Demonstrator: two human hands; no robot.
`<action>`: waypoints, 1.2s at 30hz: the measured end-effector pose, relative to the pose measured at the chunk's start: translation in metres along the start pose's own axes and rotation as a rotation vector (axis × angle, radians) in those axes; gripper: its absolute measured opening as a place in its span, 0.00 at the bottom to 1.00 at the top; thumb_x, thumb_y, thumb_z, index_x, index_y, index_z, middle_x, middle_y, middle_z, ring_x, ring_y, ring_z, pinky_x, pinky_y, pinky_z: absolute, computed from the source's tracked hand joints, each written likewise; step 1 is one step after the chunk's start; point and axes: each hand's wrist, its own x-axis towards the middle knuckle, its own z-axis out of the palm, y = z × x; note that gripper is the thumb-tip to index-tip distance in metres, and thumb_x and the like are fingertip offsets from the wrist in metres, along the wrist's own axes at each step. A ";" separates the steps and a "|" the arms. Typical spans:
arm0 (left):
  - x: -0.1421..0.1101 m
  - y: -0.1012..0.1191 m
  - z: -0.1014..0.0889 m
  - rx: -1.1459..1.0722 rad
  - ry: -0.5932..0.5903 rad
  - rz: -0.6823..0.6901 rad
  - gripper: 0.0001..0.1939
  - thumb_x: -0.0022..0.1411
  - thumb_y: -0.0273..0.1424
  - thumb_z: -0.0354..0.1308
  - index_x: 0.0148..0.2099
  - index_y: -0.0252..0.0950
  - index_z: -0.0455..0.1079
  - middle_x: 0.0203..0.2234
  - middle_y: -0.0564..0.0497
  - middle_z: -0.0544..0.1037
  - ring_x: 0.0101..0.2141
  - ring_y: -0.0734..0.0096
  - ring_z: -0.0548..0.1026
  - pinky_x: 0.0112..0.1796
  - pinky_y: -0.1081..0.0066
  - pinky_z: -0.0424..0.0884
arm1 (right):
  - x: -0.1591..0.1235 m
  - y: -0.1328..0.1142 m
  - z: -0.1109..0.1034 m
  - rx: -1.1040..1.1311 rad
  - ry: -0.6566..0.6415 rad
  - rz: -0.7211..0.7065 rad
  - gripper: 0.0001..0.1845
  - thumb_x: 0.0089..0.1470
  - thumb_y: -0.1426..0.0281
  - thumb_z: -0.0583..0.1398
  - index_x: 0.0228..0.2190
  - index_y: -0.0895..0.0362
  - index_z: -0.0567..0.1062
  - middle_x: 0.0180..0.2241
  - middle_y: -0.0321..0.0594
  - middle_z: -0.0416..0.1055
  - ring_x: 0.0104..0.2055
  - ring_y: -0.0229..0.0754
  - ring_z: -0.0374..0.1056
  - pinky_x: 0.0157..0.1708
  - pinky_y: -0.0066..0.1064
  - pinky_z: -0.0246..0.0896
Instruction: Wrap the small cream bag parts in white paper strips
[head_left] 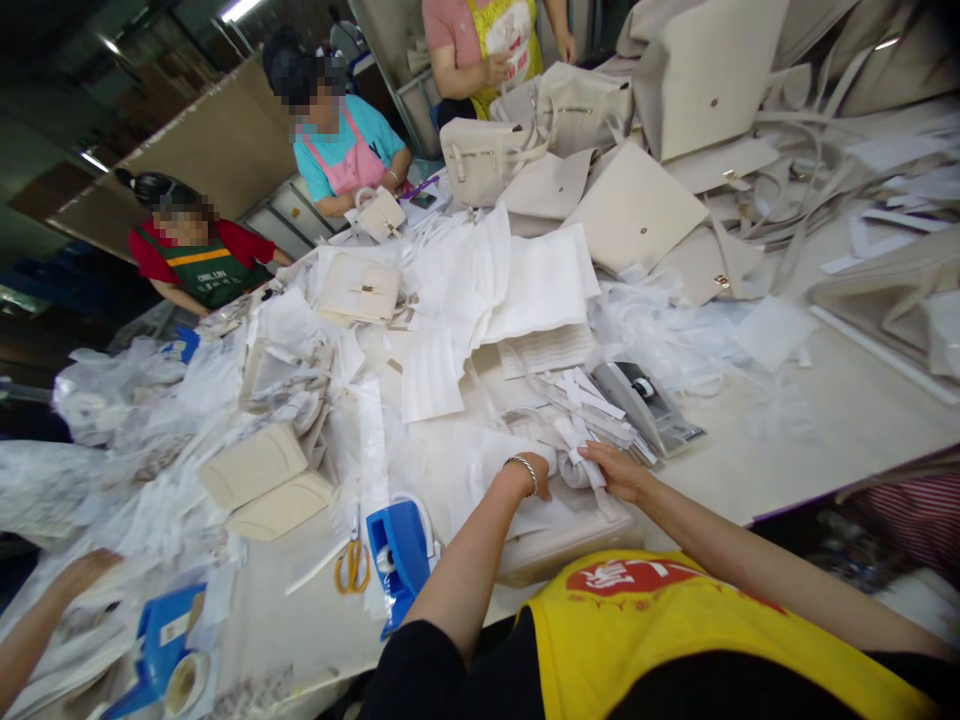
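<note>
My left hand [534, 478], with a bead bracelet on the wrist, is curled down onto a white wrapped bundle [571, 468] on the table; its fingers are mostly hidden. My right hand [619, 470] rests on the same bundle from the right, fingers closed over its white paper strips. Under both hands lies a cream bag [562, 545] covered in white wrapping. A grey tape dispenser [651, 405] sits just beyond my right hand.
A blue tape dispenser [403, 562] and yellow-handled scissors [352, 566] lie left of my arm. White paper sheets [517, 290] and cream bags [637, 210] crowd the table. Three other people work at the far side. Another person's hand [82, 572] shows at the lower left.
</note>
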 end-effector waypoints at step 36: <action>0.039 0.033 0.048 -1.412 0.500 0.104 0.12 0.47 0.22 0.54 0.38 0.32 0.65 0.32 0.50 0.74 0.35 0.70 0.71 0.41 0.64 0.68 | -0.015 -0.018 0.004 -0.354 0.160 -0.103 0.22 0.41 0.62 0.61 0.41 0.54 0.69 0.39 0.40 0.70 0.34 0.44 0.67 0.26 0.32 0.68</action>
